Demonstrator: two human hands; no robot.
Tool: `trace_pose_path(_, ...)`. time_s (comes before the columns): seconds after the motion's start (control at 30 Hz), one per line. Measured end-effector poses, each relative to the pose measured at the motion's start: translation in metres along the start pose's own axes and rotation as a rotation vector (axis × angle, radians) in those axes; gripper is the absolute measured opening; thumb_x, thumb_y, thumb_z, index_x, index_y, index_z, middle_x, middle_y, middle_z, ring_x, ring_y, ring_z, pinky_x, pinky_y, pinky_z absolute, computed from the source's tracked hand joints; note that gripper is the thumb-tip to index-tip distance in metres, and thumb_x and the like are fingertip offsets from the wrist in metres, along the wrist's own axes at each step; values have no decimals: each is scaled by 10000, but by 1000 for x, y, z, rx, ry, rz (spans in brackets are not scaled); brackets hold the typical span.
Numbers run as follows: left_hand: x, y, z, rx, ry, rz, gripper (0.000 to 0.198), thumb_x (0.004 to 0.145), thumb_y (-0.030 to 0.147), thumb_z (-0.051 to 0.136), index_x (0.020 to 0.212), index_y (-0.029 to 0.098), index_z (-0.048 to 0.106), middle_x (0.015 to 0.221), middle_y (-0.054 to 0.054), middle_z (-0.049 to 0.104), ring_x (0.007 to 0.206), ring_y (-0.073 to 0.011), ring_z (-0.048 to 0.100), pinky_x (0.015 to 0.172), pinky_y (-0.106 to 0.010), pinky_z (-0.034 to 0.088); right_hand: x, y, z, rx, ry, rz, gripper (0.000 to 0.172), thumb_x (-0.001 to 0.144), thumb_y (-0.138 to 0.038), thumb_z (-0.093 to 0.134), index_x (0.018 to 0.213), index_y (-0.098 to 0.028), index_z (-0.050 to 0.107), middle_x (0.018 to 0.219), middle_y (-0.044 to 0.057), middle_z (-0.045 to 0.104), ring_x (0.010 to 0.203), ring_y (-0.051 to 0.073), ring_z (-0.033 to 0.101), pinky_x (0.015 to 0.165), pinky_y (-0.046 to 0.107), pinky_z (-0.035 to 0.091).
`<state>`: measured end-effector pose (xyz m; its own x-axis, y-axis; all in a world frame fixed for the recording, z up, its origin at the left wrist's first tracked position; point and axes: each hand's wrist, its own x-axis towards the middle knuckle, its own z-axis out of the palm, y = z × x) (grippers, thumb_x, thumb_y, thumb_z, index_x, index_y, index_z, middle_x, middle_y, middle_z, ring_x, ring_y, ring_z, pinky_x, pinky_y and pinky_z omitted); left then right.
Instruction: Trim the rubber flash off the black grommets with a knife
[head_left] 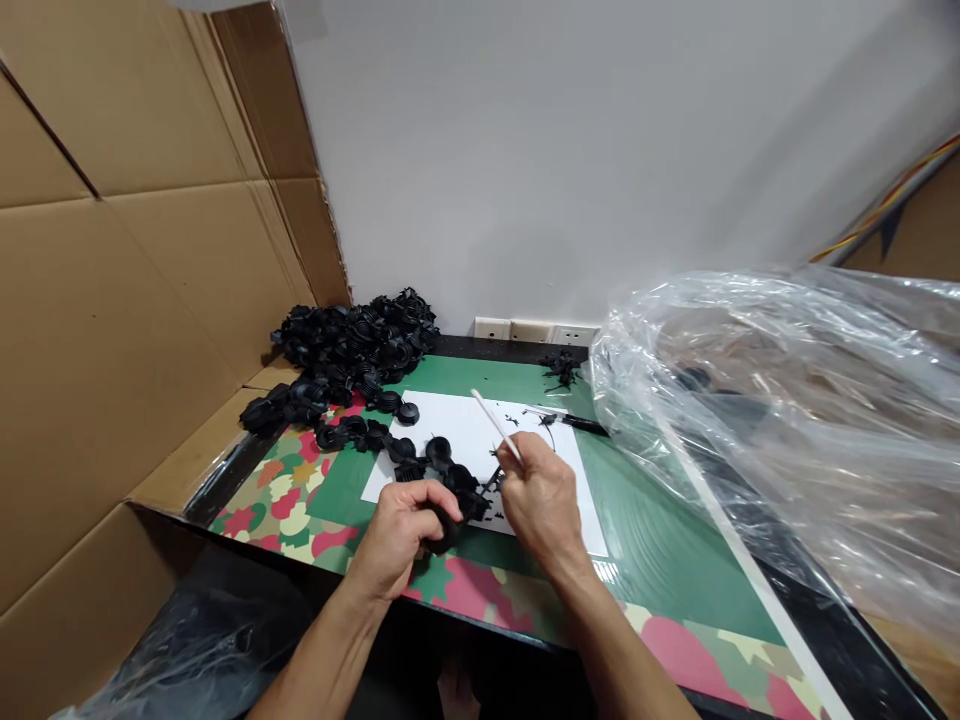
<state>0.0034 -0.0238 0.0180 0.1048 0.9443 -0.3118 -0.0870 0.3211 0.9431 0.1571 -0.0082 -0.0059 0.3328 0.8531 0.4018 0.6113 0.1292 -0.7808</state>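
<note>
My left hand (405,530) is closed round a black plastic part (448,530) near the front edge of the white sheet (480,440). My right hand (541,500) pinches a thin white stick-like tool (495,425) that slants up to the left, its lower end close to the black part. Several more black plastic parts (420,455) lie in a row on the sheet just beyond my left hand.
A heap of black plastic parts (352,345) fills the back left corner against a cardboard wall (112,330). A big clear plastic bag (780,420) bulges at the right. A black pen-like tool (577,422) and small scraps lie on the green mat (660,540).
</note>
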Motion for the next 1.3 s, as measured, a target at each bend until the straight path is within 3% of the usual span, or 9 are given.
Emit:
trace_pose_path(0.1, 0, -3, -8, -69, 76, -6, 168, 472, 113, 612, 618, 136, 691, 471, 20, 561, 399, -81, 491, 352, -156, 255, 8, 8, -11, 50, -30, 88, 190, 771, -296, 442, 594, -230, 428, 560, -17, 439, 541, 158, 397, 527, 271, 296)
trace_pose_path(0.27, 6, -5, -12, -161, 164, 103, 221, 512, 193, 733, 722, 131, 706, 539, 8, 611, 450, -107, 569, 418, -192, 405, 0, 14, -18, 291, -370, 239, 168, 709, -351, 535, 657, -201, 591, 582, 0, 544, 575, 172, 487, 550, 287, 382)
trace_pose_path(0.4, 8, -4, -10, -158, 162, 126, 229, 513, 190, 751, 728, 125, 703, 537, 7, 614, 459, -112, 578, 420, -194, 418, -11, 5, -18, 429, -287, 305, 336, 687, -378, 593, 942, -175, 678, 786, 58, 662, 634, 189, 570, 575, 311, 448)
trace_pose_path(0.67, 8, -4, -6, -167, 100, 193, 247, 509, 193, 796, 725, 125, 698, 627, -15, 656, 515, -110, 586, 450, -198, 472, -18, -16, -5, 596, -378, 109, 234, 742, -313, 611, 921, -204, 715, 947, 72, 699, 841, 219, 633, 734, 333, 505)
trace_pose_path(0.87, 8, -6, -7, -176, 97, 167, 288, 527, 232, 811, 749, 120, 666, 648, -17, 647, 516, -123, 620, 447, -196, 487, -17, -6, -11, 588, -161, 168, 371, 882, -452, 469, 902, -170, 709, 840, 94, 685, 715, 209, 626, 624, 334, 500)
trace_pose_path(1.0, 9, -6, -5, -207, 52, 168, 299, 531, 242, 815, 754, 124, 654, 653, -6, 634, 521, -128, 618, 429, -196, 484, -15, -12, -10, 498, -359, -100, 202, 826, -268, 547, 918, -230, 724, 989, 85, 664, 874, 215, 630, 772, 335, 493)
trace_pose_path(1.07, 9, -7, -4, -188, 25, 160, 310, 534, 264, 815, 755, 125, 649, 682, -11, 634, 516, -125, 604, 425, -210, 489, -16, -15, -5, 461, -412, -117, 195, 804, -209, 534, 860, -232, 719, 960, 73, 649, 814, 193, 629, 735, 307, 493)
trace_pose_path(1.17, 9, -9, -6, -72, 27, 176, 303, 566, 292, 793, 782, 144, 639, 722, -16, 634, 523, -128, 592, 409, -214, 466, -18, -15, 2, 435, -377, -121, 138, 766, -188, 538, 679, -209, 643, 843, 52, 623, 723, 175, 600, 665, 282, 468)
trace_pose_path(1.3, 9, -9, -10, 268, 91, 388, 113, 660, 203, 701, 768, 180, 678, 699, -9, 631, 595, -129, 561, 497, -206, 438, -16, -14, 2, 399, -338, -177, 118, 749, -169, 507, 645, -211, 543, 807, 35, 614, 704, 162, 558, 650, 268, 416)
